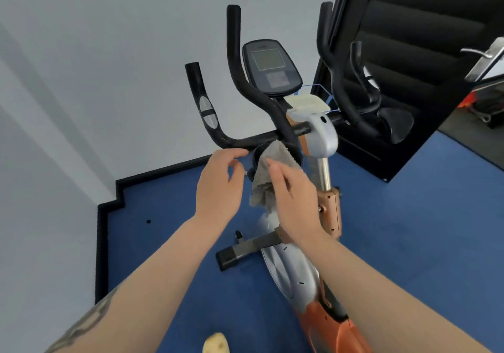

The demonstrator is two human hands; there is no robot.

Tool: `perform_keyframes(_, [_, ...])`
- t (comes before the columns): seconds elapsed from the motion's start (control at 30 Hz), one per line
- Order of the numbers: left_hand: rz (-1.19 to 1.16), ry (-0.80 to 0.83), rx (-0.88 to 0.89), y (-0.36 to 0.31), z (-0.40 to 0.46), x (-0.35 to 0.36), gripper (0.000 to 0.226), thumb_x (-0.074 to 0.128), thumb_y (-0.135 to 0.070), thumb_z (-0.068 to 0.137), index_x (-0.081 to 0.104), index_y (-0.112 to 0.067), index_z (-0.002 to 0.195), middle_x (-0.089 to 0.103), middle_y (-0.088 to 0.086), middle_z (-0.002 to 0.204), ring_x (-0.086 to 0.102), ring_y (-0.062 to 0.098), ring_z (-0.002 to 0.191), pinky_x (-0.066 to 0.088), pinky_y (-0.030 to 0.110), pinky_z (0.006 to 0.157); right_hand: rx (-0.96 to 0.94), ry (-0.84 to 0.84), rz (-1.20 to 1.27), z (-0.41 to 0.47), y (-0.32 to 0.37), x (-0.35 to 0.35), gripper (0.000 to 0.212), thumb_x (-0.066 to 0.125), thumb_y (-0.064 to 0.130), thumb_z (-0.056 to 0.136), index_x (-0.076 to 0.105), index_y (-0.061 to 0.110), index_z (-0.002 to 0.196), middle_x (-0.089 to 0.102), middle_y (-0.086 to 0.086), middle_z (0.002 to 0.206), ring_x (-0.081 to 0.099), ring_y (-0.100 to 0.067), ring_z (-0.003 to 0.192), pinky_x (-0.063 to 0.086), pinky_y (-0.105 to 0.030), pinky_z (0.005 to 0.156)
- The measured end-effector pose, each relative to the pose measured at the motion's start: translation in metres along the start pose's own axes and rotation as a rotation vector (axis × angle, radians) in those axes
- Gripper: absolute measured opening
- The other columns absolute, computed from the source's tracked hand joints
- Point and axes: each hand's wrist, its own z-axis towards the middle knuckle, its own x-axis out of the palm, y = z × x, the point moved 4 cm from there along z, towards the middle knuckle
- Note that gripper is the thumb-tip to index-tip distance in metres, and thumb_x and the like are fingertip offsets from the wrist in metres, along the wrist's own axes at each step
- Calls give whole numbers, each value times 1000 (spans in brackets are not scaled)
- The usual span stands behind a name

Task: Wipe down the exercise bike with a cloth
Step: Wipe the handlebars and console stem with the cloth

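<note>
The blue floor [409, 230] fills the lower half of the view, edged by a black skirting [152, 175] where it meets the pale grey wall [109, 52]. A tall black panel with horizontal ribs [409, 39] leans at the upper right, and a metal door handle [488, 55] shows at the right edge.

The exercise bike [321, 140] stands in the middle of the floor, seen from above and behind its handlebars. Its silver and orange body [289, 268] runs down toward the bottom edge, with a dark foot bar [245, 246] lying crosswise on the floor. A chrome post [324, 172] rises to a silver head, from which the black handlebars [240, 74] curve up on both sides. The left bar carries a grey oval sensor pad [206, 110]. The console [270, 66], with a dull grey screen, sits between the 2 upright bars.

The grey cloth [270, 172] is draped over the handlebar joint just left of the post, hanging down below it. The right hand [294, 202] presses on the cloth with its fingers [275, 170] straight and close together. The left hand [218, 186] hovers just beside the cloth, below the left bar, its fingers [234, 156] loosely curved and holding nothing. The left forearm bears a dark tattoo [87, 322].

A small yellowish object [216, 344] shows at the bottom edge; I cannot tell what it is
</note>
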Motion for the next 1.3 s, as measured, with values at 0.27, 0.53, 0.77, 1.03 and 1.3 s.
perform_keyframes(0.27, [-193, 112, -17, 15, 18, 17, 29, 45, -10, 100, 67, -23, 114, 67, -13, 109, 60, 0, 104, 46, 15, 89, -98, 0, -162, 9, 1, 32, 37, 51, 21, 99, 54, 15, 136, 52, 5, 142, 37, -6, 138, 13, -31, 120])
perform_keyframes(0.53, [-317, 204, 2, 22, 19, 30, 23, 47, -19, 102, 60, -28, 119, 63, -25, 109, 57, -8, 104, 39, 4, 84, -58, -113, -245, -6, -10, 25, 34, 52, 20, 98, 59, 19, 131, 51, 15, 135, 42, 2, 132, 25, -28, 117])
perform_keyframes(0.77, [-395, 183, -11, 24, 13, 35, 25, 45, -27, 100, 57, -30, 121, 61, -28, 111, 57, -5, 105, 41, 6, 85, -129, -111, -336, -4, -6, 18, 34, 47, 26, 97, 65, 21, 125, 60, 13, 131, 45, 1, 131, 30, -39, 115])
perform_keyframes(1.03, [-395, 183, -50, 18, 17, 31, 26, 47, -10, 101, 61, -23, 119, 65, -21, 109, 60, -1, 106, 44, 10, 87, -60, -202, -261, 17, 0, 21, 27, 53, 18, 98, 67, 20, 120, 63, 15, 123, 50, 5, 123, 21, -42, 119])
perform_keyframes(1.3, [-421, 115, -94, 13, 26, 45, 28, 44, -9, 101, 62, -25, 115, 65, -22, 104, 60, -2, 102, 43, 9, 83, -98, -84, -214, 12, 1, 23, 33, 52, 17, 97, 62, 20, 128, 59, 13, 131, 45, 3, 129, 26, -29, 116])
